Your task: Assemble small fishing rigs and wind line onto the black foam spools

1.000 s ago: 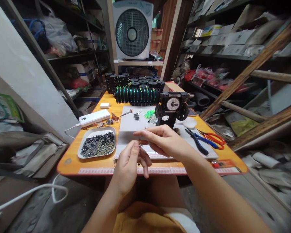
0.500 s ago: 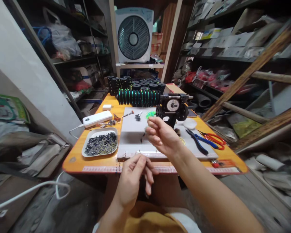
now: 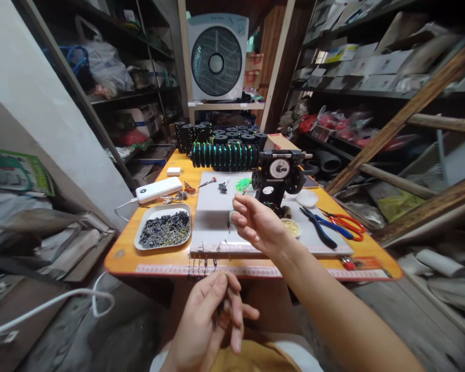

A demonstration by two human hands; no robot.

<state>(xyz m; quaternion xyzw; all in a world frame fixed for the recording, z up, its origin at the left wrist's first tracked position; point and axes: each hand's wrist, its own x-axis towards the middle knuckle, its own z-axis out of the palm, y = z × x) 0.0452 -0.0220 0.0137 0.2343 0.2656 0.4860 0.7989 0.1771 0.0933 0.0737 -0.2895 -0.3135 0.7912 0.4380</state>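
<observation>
My left hand is low in front of the table edge, thumb and forefinger pinched together, other fingers loosely bent. A small dark bit shows among its fingers, too hidden to name. Over the white board, my right hand has thumb and forefinger pressed together; whatever is between them is too fine to make out. A small dark slim piece shows just left of its fingertips. Several small dark pieces on thin strands hang at the board's front edge. Behind stands a black winding device carrying green-and-black wound spools.
At left are a white tray of small dark metal parts and a white power bank. Blue-handled pliers, orange-handled scissors and a dish of golden beads lie right. Green bits and black spools sit farther back.
My left hand has moved down, away from the board edge, uncovering more hanging pieces. My right hand stays nearly in place. The whole view has shifted slightly.
</observation>
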